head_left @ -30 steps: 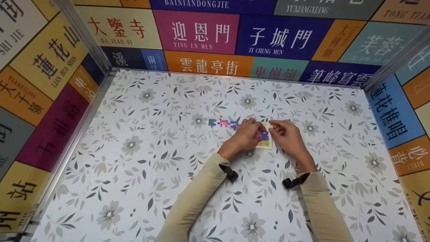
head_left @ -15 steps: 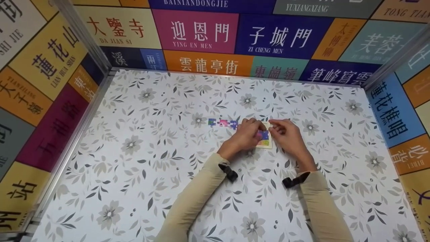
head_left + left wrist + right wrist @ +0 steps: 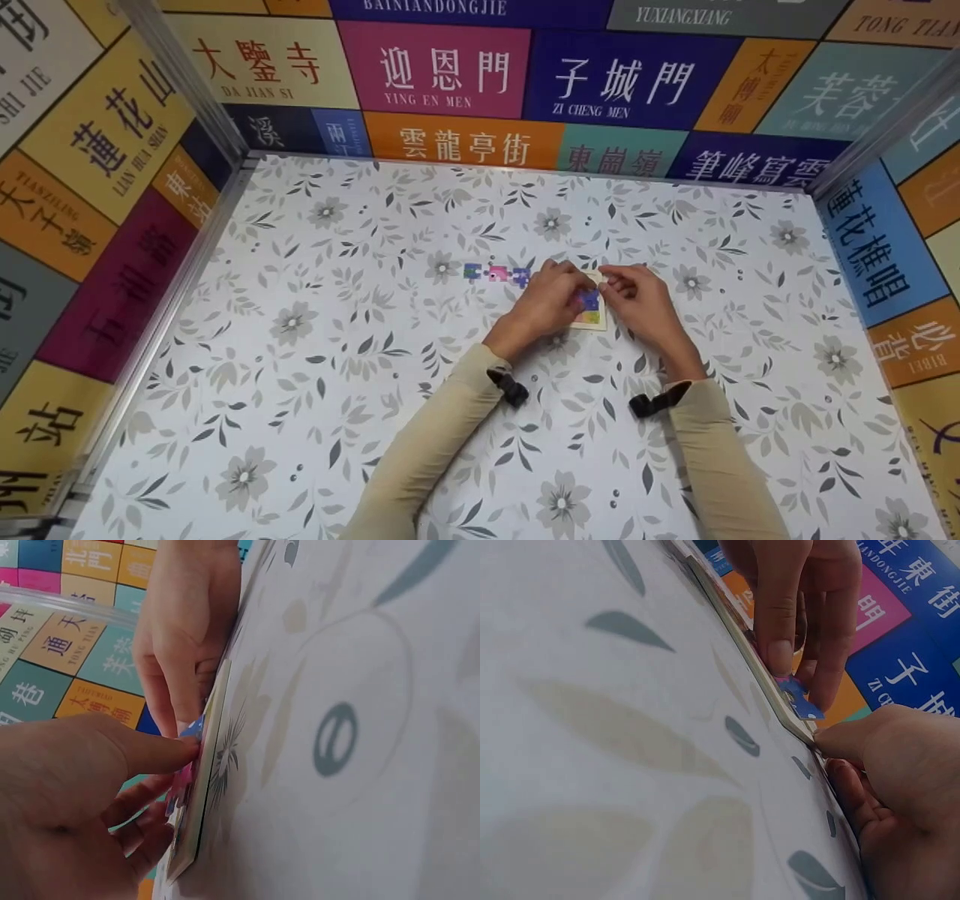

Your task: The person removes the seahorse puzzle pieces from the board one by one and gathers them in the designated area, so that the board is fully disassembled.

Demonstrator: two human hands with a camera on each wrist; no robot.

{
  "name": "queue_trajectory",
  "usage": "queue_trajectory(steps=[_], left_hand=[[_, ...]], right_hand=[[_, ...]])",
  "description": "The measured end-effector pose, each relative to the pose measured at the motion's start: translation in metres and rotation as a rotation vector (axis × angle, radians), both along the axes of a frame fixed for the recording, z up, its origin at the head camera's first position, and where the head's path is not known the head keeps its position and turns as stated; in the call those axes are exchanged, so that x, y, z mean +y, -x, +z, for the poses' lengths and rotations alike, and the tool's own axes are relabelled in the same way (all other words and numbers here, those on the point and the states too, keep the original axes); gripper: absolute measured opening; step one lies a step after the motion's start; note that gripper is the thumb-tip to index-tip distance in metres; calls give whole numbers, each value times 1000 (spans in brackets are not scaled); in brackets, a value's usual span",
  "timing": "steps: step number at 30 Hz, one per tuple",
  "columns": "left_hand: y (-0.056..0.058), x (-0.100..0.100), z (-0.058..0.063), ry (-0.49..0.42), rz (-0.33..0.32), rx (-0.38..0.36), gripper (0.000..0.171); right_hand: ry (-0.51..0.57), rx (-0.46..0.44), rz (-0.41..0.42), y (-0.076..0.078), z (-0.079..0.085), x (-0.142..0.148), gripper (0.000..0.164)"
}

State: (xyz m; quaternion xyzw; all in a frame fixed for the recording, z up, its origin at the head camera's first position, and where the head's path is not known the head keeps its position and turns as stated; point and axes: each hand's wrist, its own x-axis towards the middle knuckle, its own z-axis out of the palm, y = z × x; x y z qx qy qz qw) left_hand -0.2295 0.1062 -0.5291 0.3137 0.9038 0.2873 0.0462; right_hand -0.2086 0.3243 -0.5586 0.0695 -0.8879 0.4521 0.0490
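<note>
Forming row (head view only): pieces (image 3: 498, 275)

Left hand (image 3: 546, 300) over puzzle board (image 3: 589, 325), right hand (image 3: 643, 301) at its corner; three jigsaw pieces (image 3: 497, 274) nearby.

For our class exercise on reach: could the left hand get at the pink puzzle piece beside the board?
Probably yes: the left hand is near the pink puzzle piece and nothing covers it, though that hand is busy at the board.

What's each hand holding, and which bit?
The left hand seems to pinch a puzzle piece by its edges; right hand holds the board by its far right corner.
</note>
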Motion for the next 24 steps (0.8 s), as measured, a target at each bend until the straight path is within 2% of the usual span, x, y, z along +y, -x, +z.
queue_trajectory(steps=[3,9,16,24], left_hand=[[0,0,-1,0,-8,29,33],[2,-1,-3,-84,-78,7,35],[2,-1,-4,-98,-68,13,35],[4,-4,-6,-148,-97,8,38]], right_hand=[[4,-5,-3,0,0,0,33],[7,-19,-5,-1,0,0,33],[12,-13,-2,-2,1,0,33],[0,-15,4,-2,1,1,33]])
